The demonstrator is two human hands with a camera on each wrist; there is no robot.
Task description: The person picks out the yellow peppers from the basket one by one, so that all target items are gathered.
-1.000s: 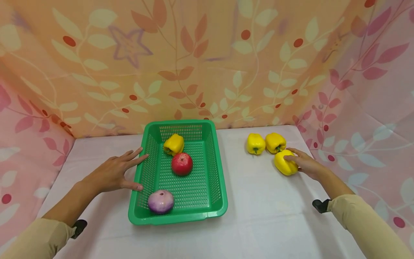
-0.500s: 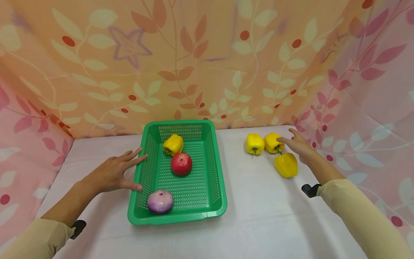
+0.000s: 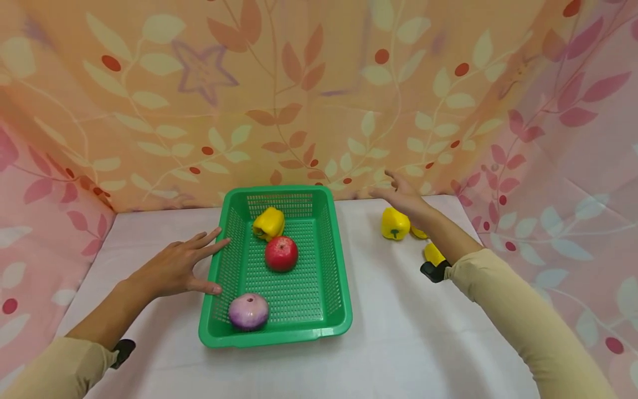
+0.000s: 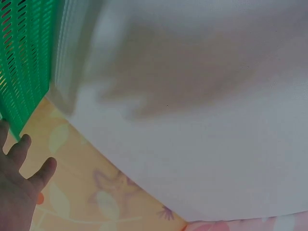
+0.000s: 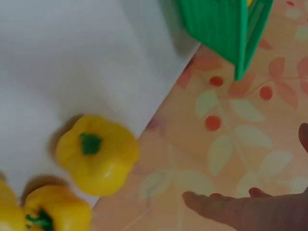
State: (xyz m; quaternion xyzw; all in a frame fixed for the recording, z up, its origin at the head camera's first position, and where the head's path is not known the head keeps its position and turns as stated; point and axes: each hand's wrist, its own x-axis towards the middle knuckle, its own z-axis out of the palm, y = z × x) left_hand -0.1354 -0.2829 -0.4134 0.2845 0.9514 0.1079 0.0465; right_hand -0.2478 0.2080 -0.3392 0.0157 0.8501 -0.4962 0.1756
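Observation:
My left hand [image 3: 176, 266] rests with spread fingers at the left rim of a green basket [image 3: 344, 299]. Inside the basket are a yellow bell pepper [image 3: 269, 223], a red pomegranate-like fruit [image 3: 281, 254] and a purple-white round vegetable [image 3: 248, 311]. My right hand [image 3: 402, 195] hovers with extended fingers above and behind the table's back right, holding nothing. Below it a yellow bell pepper [image 3: 395, 224] sits on the table; a second pepper [image 3: 418, 233] and a third [image 3: 433, 254] are partly hidden by my right forearm. In the right wrist view the nearest pepper [image 5: 97, 155] shows its green stem.
A white cloth covers the table [image 3: 379, 332]. Floral curtains [image 3: 309, 111] stand close behind the table and along both sides. Dark wrist-camera mounts [image 3: 435, 271] stick out from the sleeves.
My right hand has let go of the front right pepper, lifted away and moved left over the other peppers. The left hand stays at the basket rim.

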